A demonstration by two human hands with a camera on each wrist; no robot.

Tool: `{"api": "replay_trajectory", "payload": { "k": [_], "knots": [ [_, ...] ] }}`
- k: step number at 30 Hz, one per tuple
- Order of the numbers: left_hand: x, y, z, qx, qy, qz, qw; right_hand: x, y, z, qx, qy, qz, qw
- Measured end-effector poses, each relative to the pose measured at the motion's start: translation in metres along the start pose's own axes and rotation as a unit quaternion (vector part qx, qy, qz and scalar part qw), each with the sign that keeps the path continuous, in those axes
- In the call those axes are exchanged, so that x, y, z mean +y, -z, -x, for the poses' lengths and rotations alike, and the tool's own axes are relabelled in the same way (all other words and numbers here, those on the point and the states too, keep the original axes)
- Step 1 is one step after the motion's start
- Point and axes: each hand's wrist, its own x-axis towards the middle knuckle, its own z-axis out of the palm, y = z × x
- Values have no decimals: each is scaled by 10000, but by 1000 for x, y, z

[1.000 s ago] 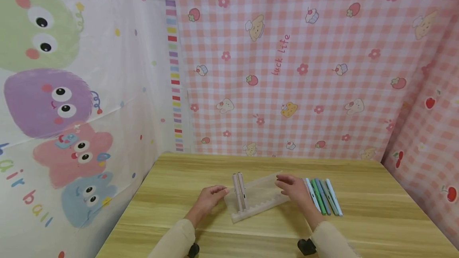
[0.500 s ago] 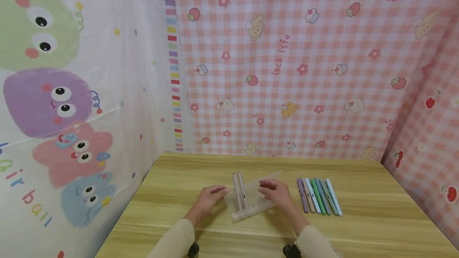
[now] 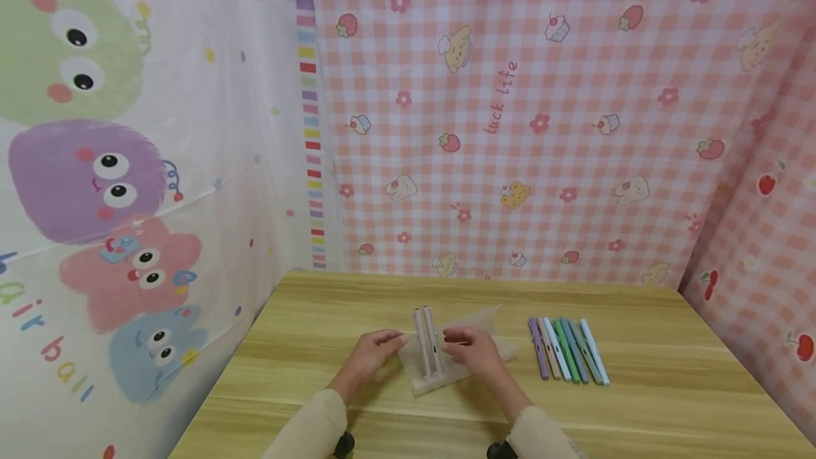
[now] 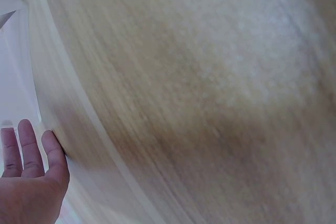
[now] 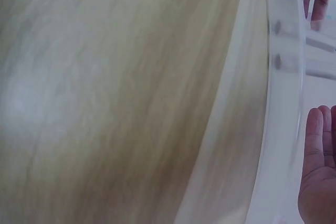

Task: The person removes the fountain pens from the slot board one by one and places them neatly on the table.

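A translucent pen stand (image 3: 459,372) with a notched front ledge sits at an angle on the table. Two pale pink pens (image 3: 423,342) lean side by side in its left slots; their lower ends show in the right wrist view behind the front ledge (image 5: 283,103). My left hand (image 3: 372,356) is at the stand's left edge, thumb and fingertips close to it; its fingers look straight in the left wrist view. My right hand (image 3: 477,354) hovers over the stand just right of the pens, fingers extended, holding nothing. Whether its fingertips touch a pen cannot be made out.
Right of the stand, several slim pens lie in a row on the wooden table (image 3: 663,360), among them a purple pen (image 3: 538,349) and a green pen (image 3: 565,350). A checked cloth (image 3: 542,161) hangs behind the table, with a printed cloth (image 3: 210,232) at the left.
My right hand has moved left, from the stand's right end to beside the two pens, uncovering the purple pen and its neighbour in the row. My left hand has stayed in place.
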Motion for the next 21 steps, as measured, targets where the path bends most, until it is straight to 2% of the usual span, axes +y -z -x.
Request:
{"api": "replay_trajectory", "payload": {
  "k": [11, 21],
  "knots": [
    [-1, 0, -1, 7, -10, 15, 10000, -3, -12, 2, -118, 67, -148, 9998],
    [-1, 0, -1, 7, 26, 48, 10000, -1, -18, -2, -168, -40, 93, 9998]
  ]
}}
